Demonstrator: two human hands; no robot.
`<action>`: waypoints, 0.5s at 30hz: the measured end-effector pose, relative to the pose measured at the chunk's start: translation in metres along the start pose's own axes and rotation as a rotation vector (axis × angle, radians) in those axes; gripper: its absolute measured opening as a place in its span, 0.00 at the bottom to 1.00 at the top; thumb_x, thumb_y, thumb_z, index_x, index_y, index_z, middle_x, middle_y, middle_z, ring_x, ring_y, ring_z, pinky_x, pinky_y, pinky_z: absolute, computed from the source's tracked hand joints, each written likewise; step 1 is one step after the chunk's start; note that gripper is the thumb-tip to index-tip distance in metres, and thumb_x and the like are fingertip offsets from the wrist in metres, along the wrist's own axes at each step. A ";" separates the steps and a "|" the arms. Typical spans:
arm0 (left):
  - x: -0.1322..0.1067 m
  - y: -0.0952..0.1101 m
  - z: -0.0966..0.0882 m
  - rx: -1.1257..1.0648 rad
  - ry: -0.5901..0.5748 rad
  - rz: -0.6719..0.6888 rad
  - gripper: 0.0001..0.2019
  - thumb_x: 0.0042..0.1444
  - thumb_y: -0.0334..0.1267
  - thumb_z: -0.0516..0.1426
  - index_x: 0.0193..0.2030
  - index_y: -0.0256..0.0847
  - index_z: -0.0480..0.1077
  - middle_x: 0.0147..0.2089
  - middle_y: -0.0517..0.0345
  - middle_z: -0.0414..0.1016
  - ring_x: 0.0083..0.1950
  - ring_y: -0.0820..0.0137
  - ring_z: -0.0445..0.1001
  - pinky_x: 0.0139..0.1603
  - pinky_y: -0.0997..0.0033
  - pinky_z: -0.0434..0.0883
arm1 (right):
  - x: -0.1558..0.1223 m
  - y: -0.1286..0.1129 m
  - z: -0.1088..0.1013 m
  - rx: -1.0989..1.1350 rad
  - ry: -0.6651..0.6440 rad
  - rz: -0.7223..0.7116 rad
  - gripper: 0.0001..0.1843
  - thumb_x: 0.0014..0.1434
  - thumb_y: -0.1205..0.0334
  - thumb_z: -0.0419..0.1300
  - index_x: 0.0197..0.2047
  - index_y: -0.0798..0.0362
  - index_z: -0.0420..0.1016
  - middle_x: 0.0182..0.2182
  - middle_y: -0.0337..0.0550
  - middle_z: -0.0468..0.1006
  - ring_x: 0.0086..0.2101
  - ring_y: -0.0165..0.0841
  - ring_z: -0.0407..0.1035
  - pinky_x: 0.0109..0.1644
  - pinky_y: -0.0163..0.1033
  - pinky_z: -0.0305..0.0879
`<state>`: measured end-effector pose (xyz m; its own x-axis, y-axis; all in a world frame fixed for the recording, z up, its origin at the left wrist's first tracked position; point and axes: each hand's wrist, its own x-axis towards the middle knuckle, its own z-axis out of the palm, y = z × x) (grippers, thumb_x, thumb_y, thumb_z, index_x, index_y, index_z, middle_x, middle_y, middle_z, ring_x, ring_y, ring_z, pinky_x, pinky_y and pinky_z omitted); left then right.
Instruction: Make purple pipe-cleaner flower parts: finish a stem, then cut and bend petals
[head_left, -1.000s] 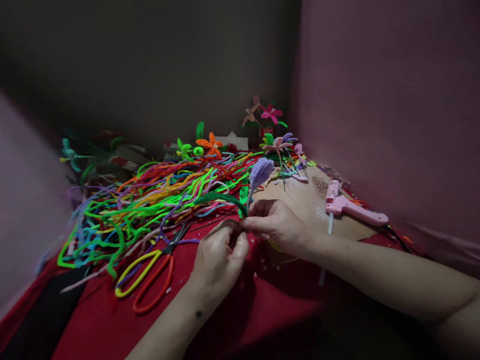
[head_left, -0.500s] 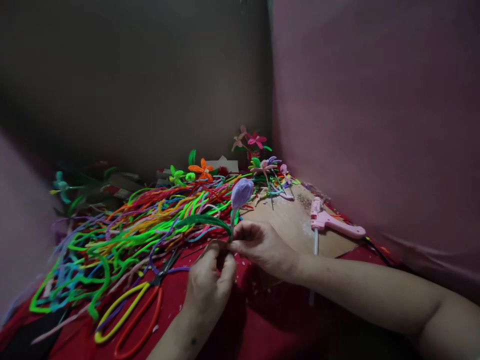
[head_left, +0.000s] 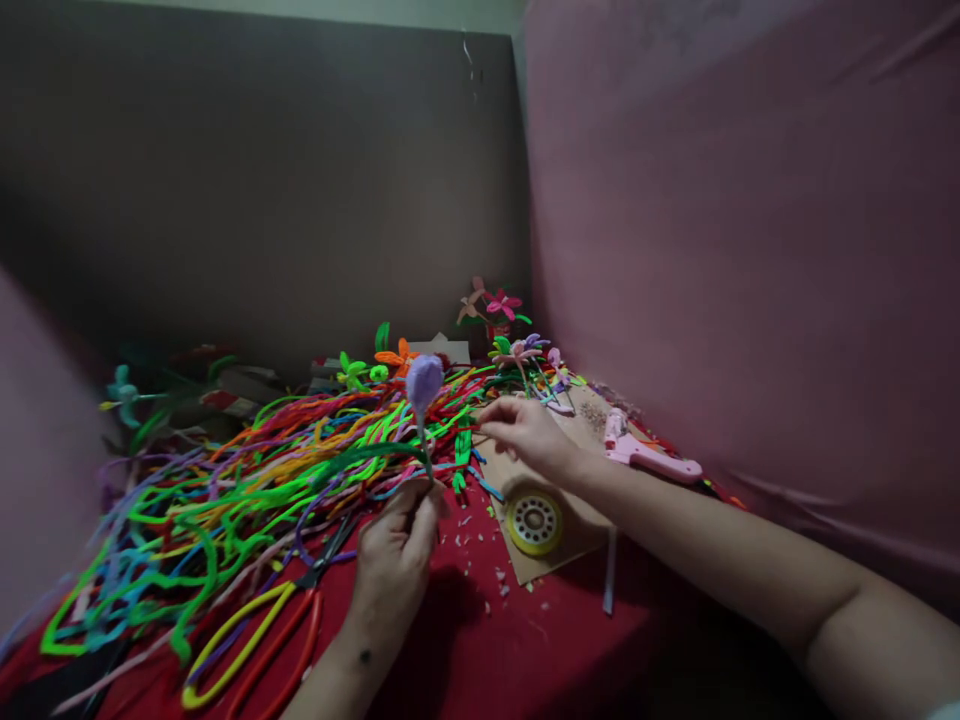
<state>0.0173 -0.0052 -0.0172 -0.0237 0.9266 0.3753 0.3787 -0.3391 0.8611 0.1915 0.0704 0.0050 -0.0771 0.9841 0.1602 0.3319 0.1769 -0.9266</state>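
Observation:
My left hand [head_left: 397,550] is closed around the thin stem of a purple pipe-cleaner tulip [head_left: 425,382], which stands upright above the fist. A long dark green pipe-cleaner leaf [head_left: 367,452] arches left from that stem. Off to the right, my right hand [head_left: 521,432] reaches over the cardboard with thumb and index finger nearly together. Its fingertips are beside a bright green pipe-cleaner piece [head_left: 463,450]; whatever is between them is too small to make out.
A heap of colourful pipe cleaners [head_left: 300,480] covers the left side, with scissors [head_left: 300,590] in front. On the cardboard [head_left: 592,520] lies a yellow-rimmed tape roll [head_left: 534,522]. A pink glue gun [head_left: 652,458] rests beyond my right forearm, and finished flowers [head_left: 517,350] lie at the back.
My right hand has let go of the tulip stem and moved away, right and up toward the green piece. My left hand has shifted left with the tulip. The tape roll is now uncovered.

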 end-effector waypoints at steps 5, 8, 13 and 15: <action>0.014 0.010 -0.006 -0.183 0.004 -0.121 0.09 0.54 0.43 0.55 0.29 0.40 0.67 0.21 0.64 0.68 0.17 0.79 0.59 0.17 0.79 0.56 | 0.061 0.020 -0.041 -0.302 0.203 0.169 0.14 0.60 0.62 0.56 0.47 0.61 0.70 0.43 0.50 0.72 0.41 0.35 0.69 0.42 0.41 0.68; 0.025 0.017 -0.009 -0.233 0.008 -0.132 0.09 0.52 0.43 0.56 0.28 0.40 0.67 0.19 0.65 0.67 0.16 0.80 0.57 0.16 0.81 0.54 | 0.081 0.031 -0.045 -0.432 0.199 0.260 0.19 0.61 0.58 0.56 0.52 0.58 0.66 0.49 0.50 0.69 0.45 0.37 0.68 0.46 0.46 0.67; 0.029 0.010 -0.011 -0.309 -0.010 -0.193 0.12 0.50 0.46 0.56 0.28 0.38 0.66 0.18 0.65 0.67 0.14 0.82 0.54 0.14 0.81 0.51 | 0.094 0.037 -0.041 -0.537 0.206 0.340 0.19 0.60 0.59 0.57 0.52 0.58 0.67 0.49 0.51 0.69 0.45 0.37 0.68 0.46 0.46 0.67; 0.026 0.001 -0.012 -0.337 -0.017 -0.219 0.12 0.49 0.45 0.56 0.32 0.37 0.66 0.19 0.65 0.67 0.14 0.81 0.55 0.15 0.81 0.51 | 0.095 0.038 -0.046 -0.545 0.225 0.337 0.19 0.60 0.59 0.57 0.52 0.58 0.66 0.49 0.51 0.69 0.45 0.37 0.68 0.46 0.46 0.67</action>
<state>0.0062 0.0164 -0.0023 -0.0534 0.9845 0.1670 0.0416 -0.1649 0.9854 0.2399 0.1717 0.0003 0.2910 0.9566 0.0144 0.7346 -0.2138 -0.6440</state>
